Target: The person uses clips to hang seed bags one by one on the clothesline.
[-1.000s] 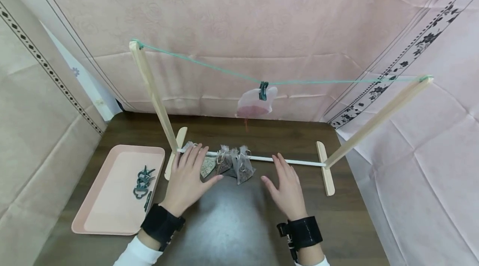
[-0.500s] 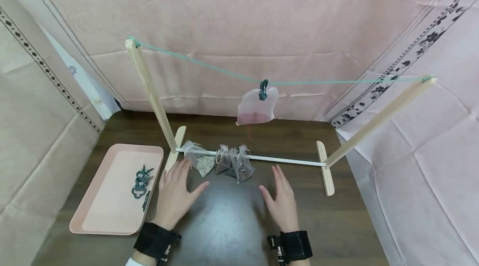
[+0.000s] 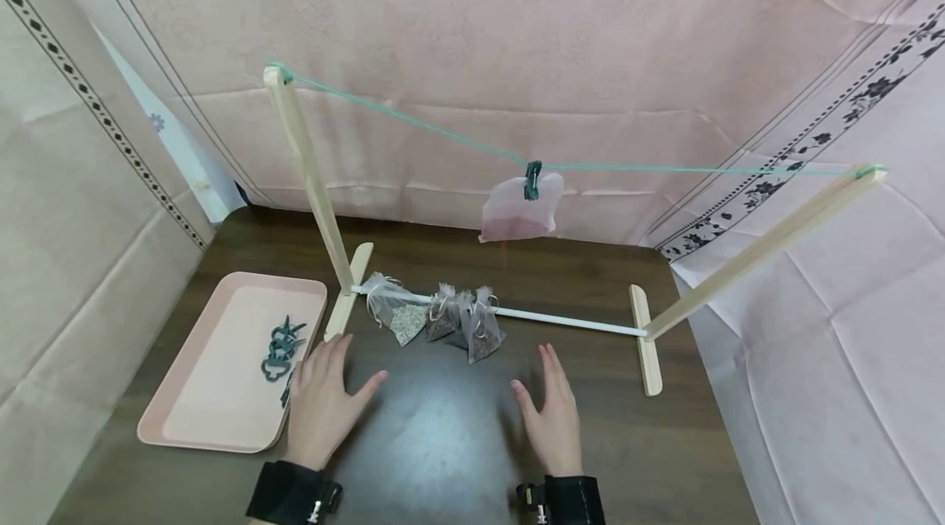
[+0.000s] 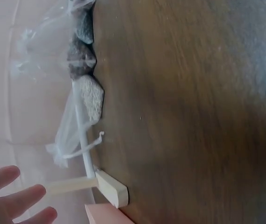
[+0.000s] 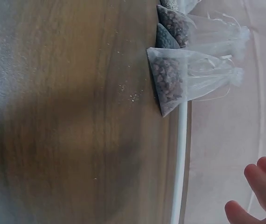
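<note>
My left hand (image 3: 325, 406) is held with fingers straight and thumb apart, beside the tray's right edge, holding nothing. The right hand (image 3: 550, 418) has the same spread pose, nearer than the white rod (image 3: 568, 320). Several sheer drawstring bags lie along the rod: one with pale grains (image 3: 408, 321) at the left, and darker-filled ones such as the bag of reddish-brown bits (image 5: 168, 79) at the right end. Above them, a small white pouch with pink contents (image 3: 520, 209) hangs from a teal string (image 3: 413, 121) by a dark green clip (image 3: 532, 180).
A pink tray (image 3: 151, 418) on the left holds several dark green clips (image 3: 280, 349). Two wooden posts, the left post (image 3: 313, 180) and the right post (image 3: 768, 250), carry the string. Pale crumbs (image 5: 132, 98) dot the brown table. Cloth (image 3: 517, 25) hangs behind.
Both hands have drawn back from the rod toward the person, the left one also shifting left to the tray. The grain bag is now uncovered. The hanging pouch has swung slightly.
</note>
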